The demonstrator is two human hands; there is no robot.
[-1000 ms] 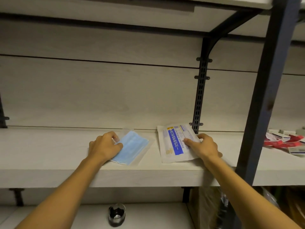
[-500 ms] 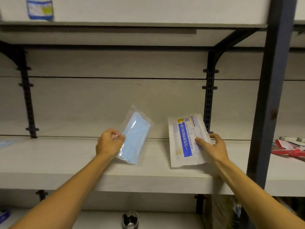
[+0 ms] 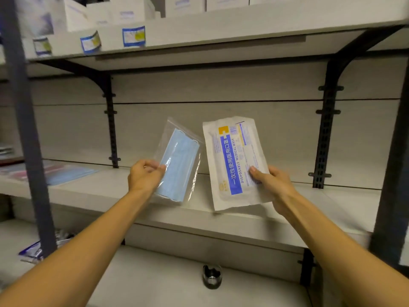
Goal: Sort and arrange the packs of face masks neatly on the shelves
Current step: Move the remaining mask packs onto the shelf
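Left hand: the left hand (image 3: 145, 173) pinches the lower left edge of a clear pack with a blue mask (image 3: 179, 162); fingers curled round the pack edge, thumb on its front face.
Clear pack position: held in the air above the middle shelf (image 3: 321, 209), tilted with its top leaning right; not touching the shelf board.
Right hand: the right hand (image 3: 273, 183) grips the lower right part of a white printed mask pack (image 3: 234, 161); thumb on the front face, remaining fingers behind the pack and not visible.
White pack position: held nearly upright above the middle shelf, just right of the clear pack; the upper edges of the two packs lie very close, contact cannot be determined.
White pack marking: blue vertical band with the words "DISPOSABLE MEDICAL MASK" and a yellow square near the top.
Middle shelf, left end: flat blue mask packs (image 3: 66, 173) lie on the board, well apart from both hands.
Upper shelf: white boxes (image 3: 119, 12) stand along it; blue-bordered labels (image 3: 134, 36) are fixed to its front edge.
Lower shelf: a small dark glass container (image 3: 212, 276) stands below and between the forearms; a packet (image 3: 33, 251) lies at the far left.
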